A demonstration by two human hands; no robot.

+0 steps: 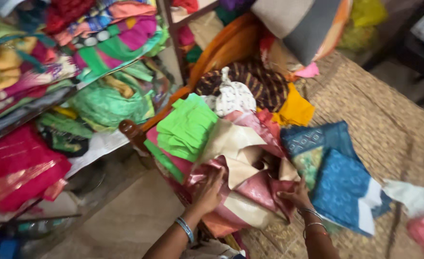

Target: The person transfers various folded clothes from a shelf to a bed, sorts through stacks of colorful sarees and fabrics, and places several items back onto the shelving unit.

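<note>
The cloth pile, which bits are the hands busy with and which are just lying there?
In hand:
- left hand, pressing on the shiny pink and cream fabric
- right hand, gripping that same fabric's edge

Just lying about:
- stack of bright green cloth pieces
- blue printed cloth
- yellow cloth
- white spotted bundle
- folded fabrics on the shelves

Bright green cloth pieces (185, 127) lay stacked beside a white dotted cloth (232, 97). A blue patterned fabric (339, 177) and a yellow cloth (296, 109) rested on the woven mat (389, 124). Shelves (53, 103) held folded fabrics.
</note>
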